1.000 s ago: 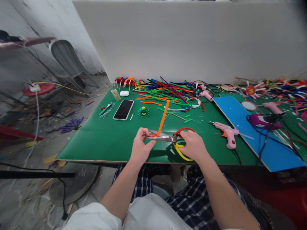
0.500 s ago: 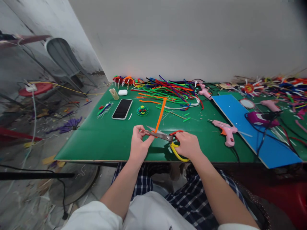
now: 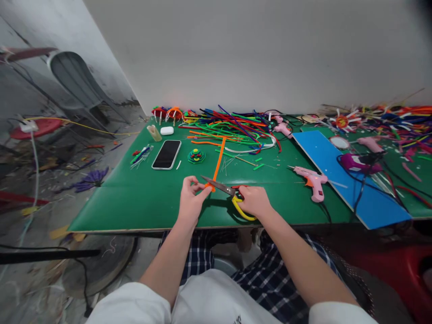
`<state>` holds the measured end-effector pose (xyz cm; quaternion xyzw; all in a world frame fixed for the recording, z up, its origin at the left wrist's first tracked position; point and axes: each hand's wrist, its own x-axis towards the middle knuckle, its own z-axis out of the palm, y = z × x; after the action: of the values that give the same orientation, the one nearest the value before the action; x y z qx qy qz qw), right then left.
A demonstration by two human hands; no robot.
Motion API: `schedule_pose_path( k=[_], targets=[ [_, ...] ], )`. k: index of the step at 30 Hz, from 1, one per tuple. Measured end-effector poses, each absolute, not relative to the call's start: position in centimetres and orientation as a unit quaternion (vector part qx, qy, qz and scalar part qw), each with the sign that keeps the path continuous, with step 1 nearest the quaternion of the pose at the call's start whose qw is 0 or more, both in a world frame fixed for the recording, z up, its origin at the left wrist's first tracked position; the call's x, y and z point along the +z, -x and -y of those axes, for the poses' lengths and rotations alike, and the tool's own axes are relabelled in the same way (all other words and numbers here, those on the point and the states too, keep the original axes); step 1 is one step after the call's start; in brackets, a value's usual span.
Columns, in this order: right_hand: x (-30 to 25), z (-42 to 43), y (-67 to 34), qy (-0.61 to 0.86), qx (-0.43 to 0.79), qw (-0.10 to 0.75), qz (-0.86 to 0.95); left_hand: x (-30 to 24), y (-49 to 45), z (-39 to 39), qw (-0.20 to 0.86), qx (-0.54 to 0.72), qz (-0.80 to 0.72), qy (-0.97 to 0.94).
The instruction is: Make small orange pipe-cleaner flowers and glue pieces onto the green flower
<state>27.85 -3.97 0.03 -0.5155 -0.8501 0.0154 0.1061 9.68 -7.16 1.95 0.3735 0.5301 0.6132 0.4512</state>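
Orange pipe cleaner [image 3: 219, 157] is pinched near its lower end, the left hand [image 3: 191, 203] bringing thumb and fingertips together on it, its long stem reaching away over the green tabletop [image 3: 135, 204]. The right hand [image 3: 255, 200] is curled around the red and yellow handles of the scissors [image 3: 222, 186], whose blades cross the orange strip just beside the left fingertips; whether they bite into it cannot be told. Beyond lie a round green ornament [image 3: 196, 156] with a yellow centre, a smartphone [image 3: 166, 155] and a white earbud case [image 3: 167, 131], closed over its contents. Coloured pipe cleaners [image 3: 232, 120] are heaped toward the pale panel [image 3: 256, 54]. To the right, a pink glue gun [image 3: 314, 181], a clear stick in its back, lies near a blue board [image 3: 340, 171].
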Motion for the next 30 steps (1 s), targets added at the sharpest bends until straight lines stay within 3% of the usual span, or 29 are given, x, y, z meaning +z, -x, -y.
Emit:
schedule_pose_path(
  k=[5,17,20,25,30],
  targets=[
    [-0.4,3.8,-28.0,0.531,0.014,0.134,0.836,0.9,-9.5,7.0,0.427,0.600,-0.555,-0.387],
    [-0.8,1.9,-30.6,0.579,0.238,0.397,0.671,-0.8,-9.9,7.0,0.424,0.558,-0.568,-0.431],
    [-0.9,1.9,-30.7,0.566,0.330,0.449,0.608,-1.0,-9.9,7.1,0.326,0.527,-0.598,-0.508],
    [-0.4,1.6,-30.5,0.531,0.423,0.497,0.541,-1.4,-10.7,7.6,0.064,0.414,-0.568,-0.709],
    [0.3,1.6,-29.9,0.473,0.484,0.530,0.510,-1.8,-11.4,9.4,-0.002,0.277,-0.530,-0.802]
  ],
)
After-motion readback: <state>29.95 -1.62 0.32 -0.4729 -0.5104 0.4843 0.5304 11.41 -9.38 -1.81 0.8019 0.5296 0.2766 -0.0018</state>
